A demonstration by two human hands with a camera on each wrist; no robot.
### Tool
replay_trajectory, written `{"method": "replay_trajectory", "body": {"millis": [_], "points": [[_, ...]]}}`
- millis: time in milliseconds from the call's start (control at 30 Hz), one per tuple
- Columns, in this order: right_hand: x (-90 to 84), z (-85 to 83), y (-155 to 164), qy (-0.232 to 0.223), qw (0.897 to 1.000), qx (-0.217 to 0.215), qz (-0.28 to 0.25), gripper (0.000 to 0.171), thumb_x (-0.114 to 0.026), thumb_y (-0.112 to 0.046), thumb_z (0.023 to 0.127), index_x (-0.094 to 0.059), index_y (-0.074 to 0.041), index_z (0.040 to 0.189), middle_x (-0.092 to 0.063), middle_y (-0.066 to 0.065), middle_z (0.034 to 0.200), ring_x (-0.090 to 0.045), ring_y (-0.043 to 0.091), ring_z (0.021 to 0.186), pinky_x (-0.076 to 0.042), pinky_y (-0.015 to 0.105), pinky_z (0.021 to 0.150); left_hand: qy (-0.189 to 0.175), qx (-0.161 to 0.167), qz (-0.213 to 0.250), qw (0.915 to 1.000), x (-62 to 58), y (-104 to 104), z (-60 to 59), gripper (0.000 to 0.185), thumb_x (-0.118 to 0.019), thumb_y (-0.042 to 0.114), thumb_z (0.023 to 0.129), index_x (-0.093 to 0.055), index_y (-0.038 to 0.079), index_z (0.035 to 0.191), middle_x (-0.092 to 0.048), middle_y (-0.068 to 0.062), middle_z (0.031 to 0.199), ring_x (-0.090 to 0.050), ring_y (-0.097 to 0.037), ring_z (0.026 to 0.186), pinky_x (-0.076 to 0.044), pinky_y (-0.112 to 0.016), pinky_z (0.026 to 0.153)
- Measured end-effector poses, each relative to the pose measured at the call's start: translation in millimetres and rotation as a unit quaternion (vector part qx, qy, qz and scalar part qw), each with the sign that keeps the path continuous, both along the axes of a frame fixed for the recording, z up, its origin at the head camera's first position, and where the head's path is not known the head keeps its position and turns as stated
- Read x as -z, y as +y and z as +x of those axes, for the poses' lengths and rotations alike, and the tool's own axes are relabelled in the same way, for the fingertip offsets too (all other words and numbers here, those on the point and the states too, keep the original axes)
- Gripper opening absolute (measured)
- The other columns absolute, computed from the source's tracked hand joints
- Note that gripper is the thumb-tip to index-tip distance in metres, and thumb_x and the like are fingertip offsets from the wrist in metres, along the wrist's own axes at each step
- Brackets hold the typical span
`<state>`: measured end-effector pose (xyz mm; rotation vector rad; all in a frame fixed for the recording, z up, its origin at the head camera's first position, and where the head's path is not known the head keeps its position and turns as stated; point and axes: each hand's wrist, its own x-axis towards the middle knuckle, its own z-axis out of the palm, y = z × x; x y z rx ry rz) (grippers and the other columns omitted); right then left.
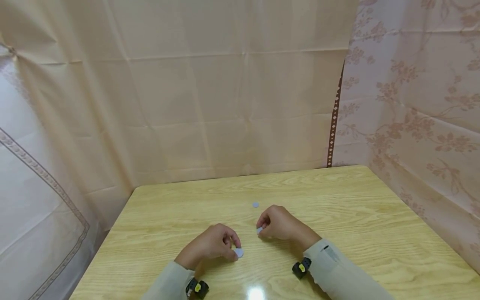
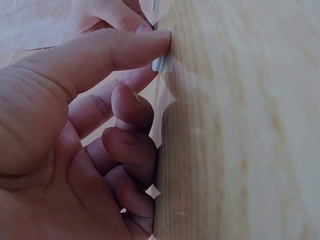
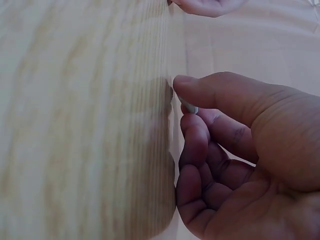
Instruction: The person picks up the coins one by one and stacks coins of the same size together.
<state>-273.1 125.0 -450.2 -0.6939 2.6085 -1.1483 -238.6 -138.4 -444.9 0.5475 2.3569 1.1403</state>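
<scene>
Your left hand (image 1: 210, 246) pinches a small pale disc (image 1: 238, 252) between thumb and forefinger against the wooden counter (image 1: 356, 208). Just beside it, your right hand (image 1: 279, 223) pinches a second disc (image 1: 259, 230) the same way. A third disc (image 1: 256, 204) lies loose beyond your right hand, near it.

Our left hand (image 2: 75, 150) close up against the wooden table (image 2: 240, 125), thumb and forefinger pinching a small pale disc (image 2: 159, 64) right at the tabletop, our other fingers (image 2: 131, 107) curled beneath, fingertips of another hand (image 2: 117, 17) at the top edge
</scene>
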Motion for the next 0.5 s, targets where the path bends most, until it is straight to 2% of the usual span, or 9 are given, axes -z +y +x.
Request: {"method": "replay_trajectory", "body": {"millis": [500], "points": [[1.1,5.2,8.7,-0.066,0.997,0.009,-0.041,0.011,-0.087,-0.016,0.084,-0.078,-0.014,0.090,-0.060,0.000,0.075,-0.049,0.012,0.065,-0.040,0.022,0.052,0.001,0.001,0.003,1.0000,-1.0,-0.4,1.5,0.020,-0.089,0.006,0.077,-0.077,0.015,0.091,-0.055,0.004,0.059,-0.041,-0.009,0.049,-0.033,-0.023,0.048]]}}
